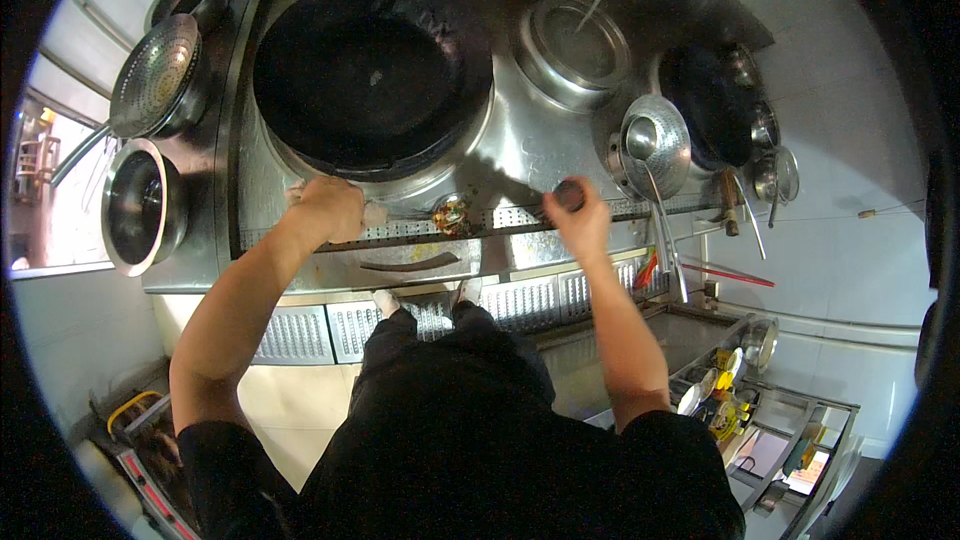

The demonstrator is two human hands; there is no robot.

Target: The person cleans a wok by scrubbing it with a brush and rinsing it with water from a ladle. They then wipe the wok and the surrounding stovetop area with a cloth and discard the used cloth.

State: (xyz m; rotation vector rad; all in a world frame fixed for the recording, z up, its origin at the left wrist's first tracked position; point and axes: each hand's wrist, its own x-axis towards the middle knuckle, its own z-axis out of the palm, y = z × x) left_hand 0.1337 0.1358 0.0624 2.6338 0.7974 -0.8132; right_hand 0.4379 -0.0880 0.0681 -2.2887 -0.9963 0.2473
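Observation:
My left hand (330, 211) is closed on a pale cloth (375, 215) at the near rim of a large black wok (360, 82). The wok holds no food that I can see. My right hand (581, 214), slightly blurred, grips a small dark round-ended object (569, 196) over the stove's front edge; what it is I cannot tell, perhaps the end of a brush or handle. Between my hands, a small heap of food scraps (451, 214) lies on the perforated drain strip (517, 217) of the steel stove.
Steel bowls (135, 266) and a perforated strainer (154, 79) stand at left. Behind my right hand are a water-filled steel pot (577, 45) under a tap (600, 0), another strainer (671, 142) with a ladle (642, 138), and a second dark wok (701, 105). Long handles jut past the front edge.

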